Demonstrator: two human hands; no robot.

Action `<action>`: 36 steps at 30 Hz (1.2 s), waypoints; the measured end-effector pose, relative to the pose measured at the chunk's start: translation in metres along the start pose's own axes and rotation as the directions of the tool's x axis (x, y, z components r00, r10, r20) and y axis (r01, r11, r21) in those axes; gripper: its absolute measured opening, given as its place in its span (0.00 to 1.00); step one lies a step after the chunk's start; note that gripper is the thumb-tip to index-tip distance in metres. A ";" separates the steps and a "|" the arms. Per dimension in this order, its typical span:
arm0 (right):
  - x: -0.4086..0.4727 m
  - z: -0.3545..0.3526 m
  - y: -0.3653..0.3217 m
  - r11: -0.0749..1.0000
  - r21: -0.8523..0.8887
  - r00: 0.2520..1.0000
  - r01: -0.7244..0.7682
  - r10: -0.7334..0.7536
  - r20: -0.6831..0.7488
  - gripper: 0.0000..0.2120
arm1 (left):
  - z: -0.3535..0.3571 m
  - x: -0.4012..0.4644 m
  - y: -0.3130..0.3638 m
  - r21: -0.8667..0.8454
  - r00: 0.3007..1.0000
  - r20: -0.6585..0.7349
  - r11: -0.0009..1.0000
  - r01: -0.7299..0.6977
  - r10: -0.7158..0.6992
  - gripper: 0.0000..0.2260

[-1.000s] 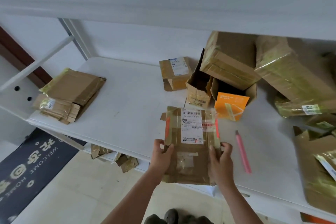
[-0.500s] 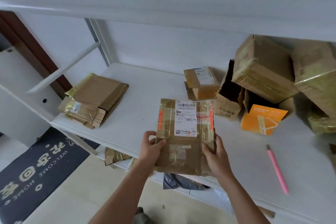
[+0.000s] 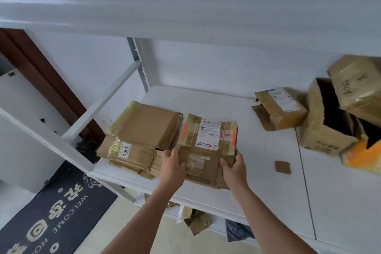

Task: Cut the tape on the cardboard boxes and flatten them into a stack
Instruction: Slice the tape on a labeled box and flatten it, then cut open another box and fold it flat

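Both forearms reaching up from the bottom of the frame to a flattened box [image 3: 208, 148] with a white shipping label, low at centre on the white shelf [image 3: 257, 181]. Left hand [image 3: 174, 166] curled over its lower left edge, right hand [image 3: 234, 168] gripping its lower right edge, thumbs on top. Box edge just beside the stack of flattened boxes [image 3: 142, 136] at centre left, contact unclear; opened boxes [image 3: 327, 117] at right.

Soft, even daylight fills the scene, with weak shadows under the boxes. Glare shines on the taped box [image 3: 358, 86] at the shelf's [image 3: 257, 181] right edge. Wide-angle distortion bends the edges; details look slightly blurred.
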State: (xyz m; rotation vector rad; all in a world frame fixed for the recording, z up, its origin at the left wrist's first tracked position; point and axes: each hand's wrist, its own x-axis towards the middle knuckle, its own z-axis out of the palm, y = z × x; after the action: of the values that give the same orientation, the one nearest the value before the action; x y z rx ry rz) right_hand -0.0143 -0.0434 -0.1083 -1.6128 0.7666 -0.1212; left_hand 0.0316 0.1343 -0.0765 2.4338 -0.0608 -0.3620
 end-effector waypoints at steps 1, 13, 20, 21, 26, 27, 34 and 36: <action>0.005 0.009 0.000 1.000 -0.010 1.000 -0.016 0.016 -0.007 0.21 | -0.001 0.008 -0.004 0.029 1.000 0.010 0.999 -0.020 0.020 0.24; 0.026 0.030 0.015 0.548 -0.767 0.932 0.334 -0.314 0.182 0.33 | 0.030 0.033 -0.024 0.403 0.961 0.143 0.873 -0.277 0.239 0.29; 0.037 0.026 0.034 0.309 -0.874 0.927 0.374 -0.130 0.351 0.43 | 0.038 0.035 -0.034 0.423 0.932 0.329 0.859 -0.289 0.151 0.37; 0.038 0.026 0.031 0.322 -0.872 0.929 0.368 -0.090 0.359 0.42 | 0.036 0.036 -0.032 0.426 0.928 0.345 0.859 -0.285 0.137 0.37; 0.046 0.013 -0.001 0.421 -0.836 0.900 0.353 0.091 0.426 0.32 | 0.018 0.047 -0.009 0.435 0.903 0.426 0.862 -0.260 0.057 0.33; 0.045 0.007 -0.007 0.463 -0.814 0.896 0.352 0.083 0.436 0.31 | 0.013 0.049 -0.002 0.442 0.910 0.412 0.862 -0.249 0.052 0.30; 0.019 -0.078 -0.021 0.587 -0.764 0.963 0.267 -0.199 0.184 0.27 | 0.014 0.042 0.071 0.551 0.985 0.125 0.818 -0.168 0.118 0.24; 0.014 -0.115 -0.027 0.615 -0.759 0.964 0.215 -0.257 0.065 0.27 | 0.027 0.037 0.101 0.526 0.972 0.145 0.818 -0.233 0.184 0.24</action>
State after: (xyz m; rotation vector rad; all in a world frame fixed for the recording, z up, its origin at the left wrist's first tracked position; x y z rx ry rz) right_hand -0.0497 -0.1479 -0.0641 -2.5453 0.6679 -0.0196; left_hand 0.0645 0.0338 -0.0420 2.9277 -0.5345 -0.3905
